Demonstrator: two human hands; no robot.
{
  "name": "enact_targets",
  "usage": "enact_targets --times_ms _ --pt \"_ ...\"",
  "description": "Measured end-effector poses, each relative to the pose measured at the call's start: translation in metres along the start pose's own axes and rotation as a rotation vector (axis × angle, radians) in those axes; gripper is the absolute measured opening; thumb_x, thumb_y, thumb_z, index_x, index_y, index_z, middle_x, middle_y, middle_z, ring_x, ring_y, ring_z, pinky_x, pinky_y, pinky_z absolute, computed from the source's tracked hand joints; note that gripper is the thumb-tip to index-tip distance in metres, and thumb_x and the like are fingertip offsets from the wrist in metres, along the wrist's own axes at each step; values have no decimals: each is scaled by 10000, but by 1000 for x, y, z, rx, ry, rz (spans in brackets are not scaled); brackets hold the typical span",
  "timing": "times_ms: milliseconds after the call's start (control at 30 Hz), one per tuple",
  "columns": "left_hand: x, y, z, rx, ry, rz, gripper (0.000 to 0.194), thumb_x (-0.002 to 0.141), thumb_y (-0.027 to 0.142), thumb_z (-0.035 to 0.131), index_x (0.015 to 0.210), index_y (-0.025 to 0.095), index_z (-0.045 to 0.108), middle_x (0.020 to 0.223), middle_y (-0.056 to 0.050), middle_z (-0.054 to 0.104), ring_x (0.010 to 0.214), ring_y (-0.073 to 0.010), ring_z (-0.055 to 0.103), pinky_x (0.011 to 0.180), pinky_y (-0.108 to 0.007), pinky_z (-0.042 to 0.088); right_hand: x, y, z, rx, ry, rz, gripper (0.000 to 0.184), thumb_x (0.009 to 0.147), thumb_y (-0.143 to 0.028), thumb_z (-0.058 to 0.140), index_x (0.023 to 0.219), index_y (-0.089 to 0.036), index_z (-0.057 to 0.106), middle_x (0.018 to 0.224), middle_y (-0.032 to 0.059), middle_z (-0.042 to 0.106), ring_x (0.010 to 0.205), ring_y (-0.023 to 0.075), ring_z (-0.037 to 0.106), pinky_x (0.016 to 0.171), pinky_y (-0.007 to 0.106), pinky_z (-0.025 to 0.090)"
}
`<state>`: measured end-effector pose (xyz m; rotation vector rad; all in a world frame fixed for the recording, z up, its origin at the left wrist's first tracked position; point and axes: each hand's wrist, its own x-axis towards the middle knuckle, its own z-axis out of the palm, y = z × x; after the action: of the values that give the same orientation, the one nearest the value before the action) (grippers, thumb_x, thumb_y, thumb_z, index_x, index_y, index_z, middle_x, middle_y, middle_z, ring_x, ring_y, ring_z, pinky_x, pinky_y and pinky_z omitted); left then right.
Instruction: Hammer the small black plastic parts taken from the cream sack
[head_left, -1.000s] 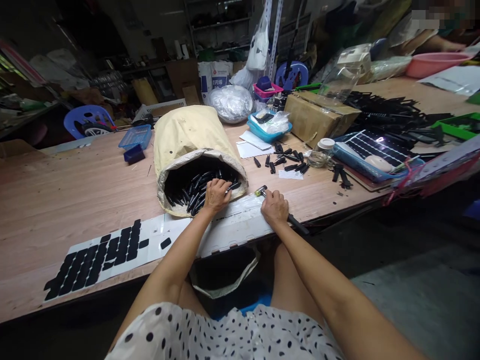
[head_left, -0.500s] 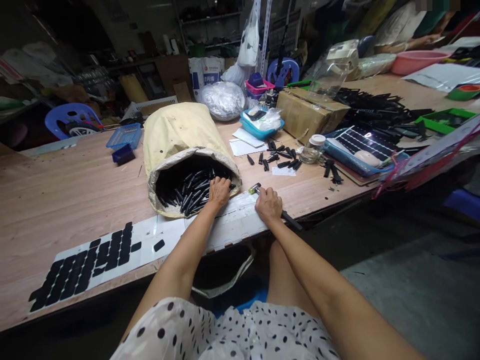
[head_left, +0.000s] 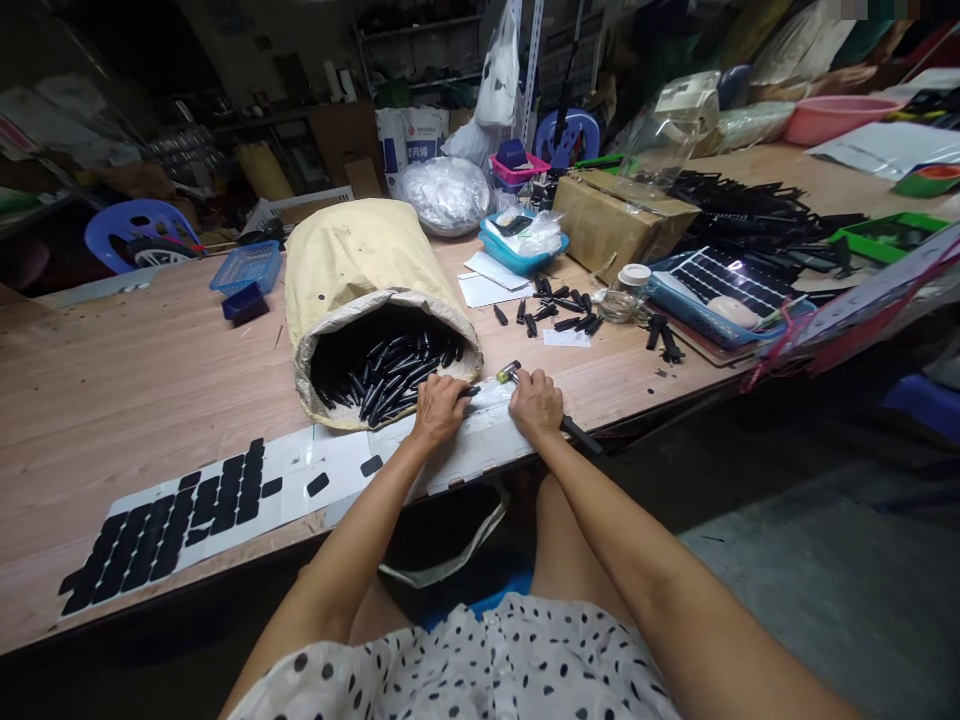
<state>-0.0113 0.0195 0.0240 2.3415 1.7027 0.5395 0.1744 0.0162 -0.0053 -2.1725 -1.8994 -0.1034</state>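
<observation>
1. At the near edge of a pale wood-grain table (head_left: 187, 370), a person's two bare hands work close together, just apart from each other.
2. The left hand (head_left: 439, 408) grasps a small black piece (head_left: 469, 392), whose dark tip pokes out past the fingers toward the right hand. The hand sits just outside the mouth of a sack, at its lower right.
3. The right hand (head_left: 536, 403) is clenched around a hammer (head_left: 508, 371). Its small head, shiny metal with a yellow-green end, shows beyond the knuckles, near the held piece; its straight black handle sticks out behind the fist, toward the table edge.
4. The sack (head_left: 360, 245) is cream-coloured, bulging and softly creased, lying on its side with its round mouth facing the person. The rim is rolled back, whitish and rough. Inside, many slim, glossy black pieces (head_left: 390, 375) lie heaped, tapered like pods.
5. Beneath the hands runs a white strip (head_left: 480, 435) with a smooth, partly shiny surface. To the left, flat black rounded squares (head_left: 165, 520) stand in rows on white.
6. Beyond the right hand, more short black pieces (head_left: 566, 325) lie scattered, near a scuffed brown cardboard box (head_left: 600, 225).
</observation>
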Motion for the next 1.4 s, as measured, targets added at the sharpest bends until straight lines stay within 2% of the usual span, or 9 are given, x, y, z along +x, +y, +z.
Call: enact_targets --times_ms 167,433,633,733,833,933,1067,1233,1400 --pt "-19 5 19 -86 -23 -47 217 882 226 613 1067 279 715 1056 -45 698 1035 -252 534 924 -410 404 0 -2 -7 7 -24 7 330 964 -200 414 1220 -174 620 1094 144 603 997 252 531 759 331 357" --pt "-23 -3 35 -215 129 -139 310 795 222 702 1103 245 687 1049 -55 668 1032 -257 564 950 -408 448 0 -2 -1 21 -12 3 327 961 -220 428 1204 -179 642 1073 146 597 972 254 529 772 340 374" --pt "-22 -5 34 -273 143 -192 141 793 206 705 933 227 706 949 -38 669 979 -237 579 936 -392 472 3 4 -1 85 -3 -1 361 949 -217 436 1235 -177 653 1050 144 607 955 249 532 755 326 384" --pt "-19 -3 33 -283 141 -219 126 796 238 732 922 227 725 935 -34 671 975 -234 584 937 -391 473 6 10 -7 147 -53 4 381 950 -200 431 1249 -204 668 1052 127 628 959 239 555 772 311 402" --pt "-17 0 34 -264 138 -235 115 795 232 741 909 234 740 936 -33 674 976 -232 586 936 -391 470 5 14 -14 261 -14 9 406 951 -192 424 1281 -222 658 1078 109 651 970 225 578 808 291 430" --pt "-16 2 35 -260 130 -244 115 787 199 735 893 244 747 941 -27 681 978 -230 586 936 -390 465 -2 14 -19 402 48 -39 418 951 -183 398 1276 -219 658 1123 104 674 994 221 599 845 289 461" --pt "-16 3 35 -270 132 -238 112 777 190 737 873 247 744 950 -21 693 990 -231 587 934 -385 464 -18 5 -20 511 26 -166 401 933 -177 420 1236 -214 680 1094 88 711 995 210 629 898 297 486" --pt "-15 3 37 -259 127 -226 93 781 206 723 856 258 740 909 -15 694 967 -228 595 907 -383 469 -34 -6 -15 481 47 -241 410 942 -173 413 1248 -225 680 1077 82 714 976 198 637 905 295 493" --pt "-14 5 38 -267 130 -235 92 771 203 726 847 254 737 914 -15 691 980 -229 595 918 -387 465 -37 -10 -14 404 2 -222 405 932 -169 431 1236 -242 689 1036 74 707 950 198 633 854 283 497"
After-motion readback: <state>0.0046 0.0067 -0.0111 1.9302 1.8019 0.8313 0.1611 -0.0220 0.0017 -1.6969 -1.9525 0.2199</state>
